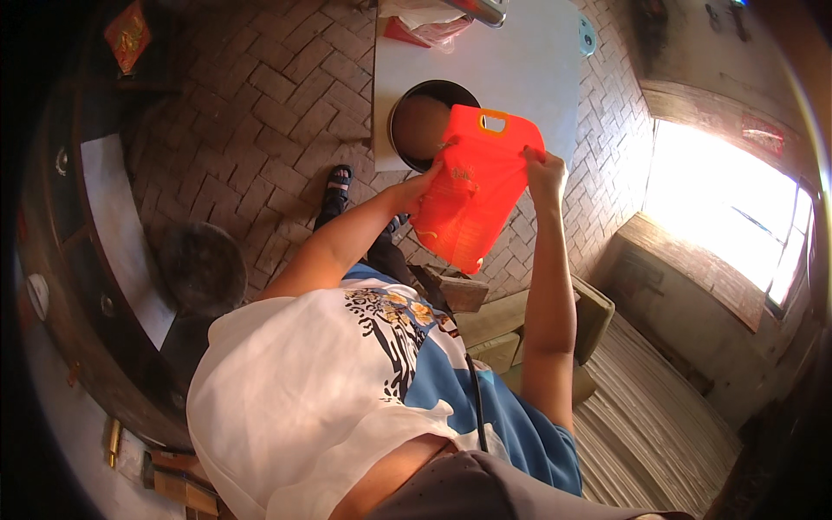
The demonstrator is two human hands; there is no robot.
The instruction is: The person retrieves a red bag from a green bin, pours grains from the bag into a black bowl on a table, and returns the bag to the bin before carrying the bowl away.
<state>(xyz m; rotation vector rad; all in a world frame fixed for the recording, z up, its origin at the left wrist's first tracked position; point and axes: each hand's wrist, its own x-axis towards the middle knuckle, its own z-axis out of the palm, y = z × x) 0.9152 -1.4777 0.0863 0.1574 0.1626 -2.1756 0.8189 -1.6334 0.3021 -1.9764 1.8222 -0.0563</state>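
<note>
A bright red bag (477, 191) with an orange-rimmed handle hole is stretched between my hands, above the near edge of the white table. The fingers of my left hand (419, 192) are closed on the bag's left side, partly hidden behind it. At the upper right edge, my right hand (546, 178) pinches the bag between thumb and fingers. Just beyond the bag's left corner stands a round dark pot (395, 130) with something brown inside; the bag covers part of its right rim. What the bag contains, if anything, is hidden.
The white table (529, 61) holds a clear plastic bag over something red (425, 30) at its far side. On the left, a dark round stool or tub (204, 269) stands by a dark cabinet (65, 217). A greenish sofa (498, 338) lies near my right side. Brick paving covers the floor (251, 130).
</note>
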